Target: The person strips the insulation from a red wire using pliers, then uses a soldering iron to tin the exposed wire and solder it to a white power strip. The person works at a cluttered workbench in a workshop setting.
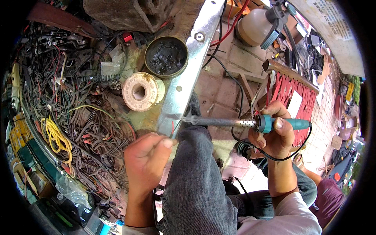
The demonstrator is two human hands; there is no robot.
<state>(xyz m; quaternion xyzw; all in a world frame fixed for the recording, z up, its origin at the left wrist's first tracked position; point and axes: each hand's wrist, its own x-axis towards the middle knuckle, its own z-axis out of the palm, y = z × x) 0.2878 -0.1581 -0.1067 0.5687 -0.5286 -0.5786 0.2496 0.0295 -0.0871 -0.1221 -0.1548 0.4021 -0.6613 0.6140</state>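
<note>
One soldering iron (pixel 225 122) with a teal handle lies nearly level above the person's grey-trousered knee (pixel 192 168), its tip directed left. The right hand (pixel 276 131) is clamped on the handle, thumb and fingers curled around it. The left hand (pixel 147 158), thumb and forefinger pinched together, grips thin wires (pixel 172 126), one red and one dark, just beside the tip; whether wires and tip touch cannot be told through the pale haze. Beyond the left hand, a pale spool (pixel 130 97) and a round tin (pixel 185 67) of dark material stand beside a metal strip (pixel 194 58). At left spreads a tangle of cables (pixel 103 139), with a yellow cord (pixel 54 135) at its edge.
</note>
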